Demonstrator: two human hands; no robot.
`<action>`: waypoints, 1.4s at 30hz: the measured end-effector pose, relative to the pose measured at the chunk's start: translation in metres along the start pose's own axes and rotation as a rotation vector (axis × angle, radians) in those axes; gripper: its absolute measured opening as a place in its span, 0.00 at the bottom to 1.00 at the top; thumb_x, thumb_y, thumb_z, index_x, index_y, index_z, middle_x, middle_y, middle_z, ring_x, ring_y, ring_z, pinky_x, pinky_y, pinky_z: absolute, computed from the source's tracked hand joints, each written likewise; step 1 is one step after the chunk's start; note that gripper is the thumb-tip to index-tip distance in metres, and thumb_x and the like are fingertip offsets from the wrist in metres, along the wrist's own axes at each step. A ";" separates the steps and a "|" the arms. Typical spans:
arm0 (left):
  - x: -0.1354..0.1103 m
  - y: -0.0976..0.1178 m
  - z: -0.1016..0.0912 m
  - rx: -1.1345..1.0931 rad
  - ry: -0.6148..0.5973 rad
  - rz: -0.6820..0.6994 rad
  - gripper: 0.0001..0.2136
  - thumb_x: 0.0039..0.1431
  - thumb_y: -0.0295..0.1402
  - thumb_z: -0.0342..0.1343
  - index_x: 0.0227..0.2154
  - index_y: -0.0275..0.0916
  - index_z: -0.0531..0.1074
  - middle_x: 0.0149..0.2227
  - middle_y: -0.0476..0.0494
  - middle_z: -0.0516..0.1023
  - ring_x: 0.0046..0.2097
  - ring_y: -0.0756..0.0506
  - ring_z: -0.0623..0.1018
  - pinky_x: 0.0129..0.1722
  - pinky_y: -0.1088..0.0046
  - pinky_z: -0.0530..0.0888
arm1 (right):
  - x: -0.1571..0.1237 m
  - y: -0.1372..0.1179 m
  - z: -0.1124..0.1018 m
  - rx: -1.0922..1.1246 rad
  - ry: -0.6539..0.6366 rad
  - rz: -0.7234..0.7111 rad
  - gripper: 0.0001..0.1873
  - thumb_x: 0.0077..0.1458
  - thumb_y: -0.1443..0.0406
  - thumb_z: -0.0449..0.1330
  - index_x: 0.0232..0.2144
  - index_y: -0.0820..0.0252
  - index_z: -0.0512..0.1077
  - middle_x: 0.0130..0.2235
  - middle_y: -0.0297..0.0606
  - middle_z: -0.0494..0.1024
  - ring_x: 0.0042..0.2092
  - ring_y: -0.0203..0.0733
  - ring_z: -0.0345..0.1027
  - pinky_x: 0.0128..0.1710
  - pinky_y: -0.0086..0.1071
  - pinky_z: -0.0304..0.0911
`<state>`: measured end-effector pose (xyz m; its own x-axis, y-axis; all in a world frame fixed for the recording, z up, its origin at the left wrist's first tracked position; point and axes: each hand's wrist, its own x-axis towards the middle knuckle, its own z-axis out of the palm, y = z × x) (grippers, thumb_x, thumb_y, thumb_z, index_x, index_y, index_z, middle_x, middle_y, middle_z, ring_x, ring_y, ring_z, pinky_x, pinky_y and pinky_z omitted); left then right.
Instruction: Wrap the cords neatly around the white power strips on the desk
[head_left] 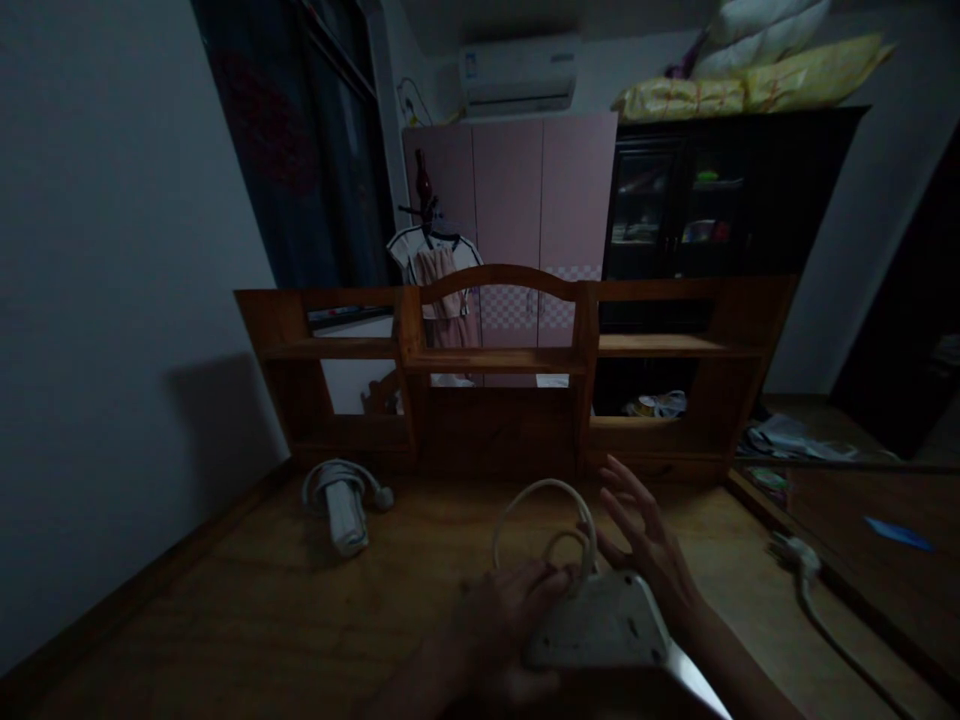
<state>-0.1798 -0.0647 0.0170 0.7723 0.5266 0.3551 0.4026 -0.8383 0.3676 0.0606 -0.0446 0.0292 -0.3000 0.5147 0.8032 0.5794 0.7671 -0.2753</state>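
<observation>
A whitish power strip (600, 622), its flat face with small dark holes towards me, is close in front of me at the bottom centre. Its white cable (541, 484) rises from the far end in a loop and passes down by my left hand (514, 605). That hand is blurred, its fingers closed over the strip's left side near the cable. My right hand (649, 545) is beside the strip's right edge, fingers spread and apart, holding nothing. A plug (801, 556) lies to the right, with a cable running towards the bottom right corner.
On the wooden surface (247, 600), a second power strip (346, 520) lies at left with its cable wound round it. A wooden shelf unit (495, 360) borders the far side. A raised edge (840, 590) runs along the right, and a wall (135, 350) stands at left.
</observation>
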 end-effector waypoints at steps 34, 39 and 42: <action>0.003 -0.003 0.018 0.186 0.254 -0.160 0.39 0.47 0.42 0.60 0.60 0.43 0.49 0.52 0.35 0.69 0.51 0.35 0.71 0.50 0.58 0.70 | -0.003 0.025 -0.007 -0.049 0.047 0.142 0.07 0.59 0.65 0.55 0.41 0.54 0.69 0.42 0.40 0.76 0.45 0.44 0.71 0.41 0.34 0.67; 0.001 -0.007 0.025 0.266 0.365 -0.228 0.37 0.46 0.43 0.61 0.59 0.41 0.52 0.55 0.33 0.66 0.54 0.33 0.69 0.50 0.56 0.70 | 0.000 0.017 -0.005 0.012 0.125 0.259 0.05 0.59 0.63 0.56 0.38 0.55 0.70 0.35 0.35 0.75 0.37 0.40 0.70 0.35 0.31 0.65; 0.002 -0.007 0.027 0.266 0.398 -0.219 0.36 0.49 0.45 0.58 0.59 0.38 0.53 0.54 0.31 0.67 0.54 0.33 0.69 0.52 0.55 0.69 | 0.005 0.010 -0.007 0.086 0.153 0.273 0.04 0.58 0.63 0.57 0.36 0.55 0.71 0.34 0.35 0.74 0.37 0.39 0.69 0.36 0.31 0.64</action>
<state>-0.1673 -0.0619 -0.0081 0.4309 0.6627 0.6125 0.6845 -0.6823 0.2567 0.0701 -0.0370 0.0346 -0.0210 0.6473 0.7619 0.5551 0.6414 -0.5296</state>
